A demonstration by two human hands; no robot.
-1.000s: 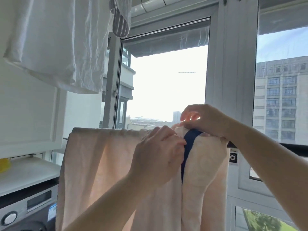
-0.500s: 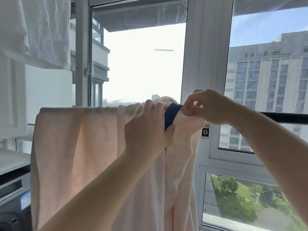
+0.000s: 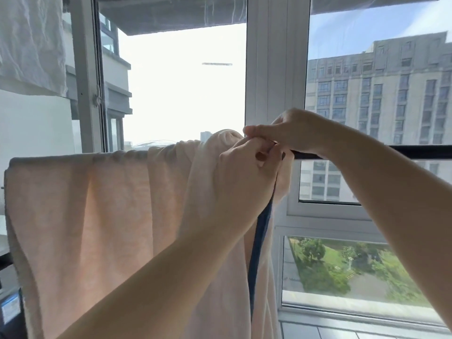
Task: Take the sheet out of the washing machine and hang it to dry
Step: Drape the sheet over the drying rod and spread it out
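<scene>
A pale peach sheet (image 3: 97, 211) with a dark blue edge strip (image 3: 259, 241) hangs over a black horizontal rail (image 3: 403, 152) in front of the window. Its right end is bunched up on the rail. My left hand (image 3: 244, 177) grips the bunched fabric just below the rail, fingers curled round it. My right hand (image 3: 291, 133) comes from the right and pinches the top of the same bunch on the rail, right above my left hand. The rail under the sheet is hidden.
White laundry (image 3: 31, 42) hangs overhead at the upper left. A white window frame post (image 3: 276, 69) stands right behind the rail. A dark appliance corner with a label (image 3: 9, 307) shows at the lower left. Bare rail runs to the right.
The view has swung right and closer. My hands have closed together on the sheet's bunched end; the blue strip, earlier showing between them at the rail, now hangs below my left hand.
</scene>
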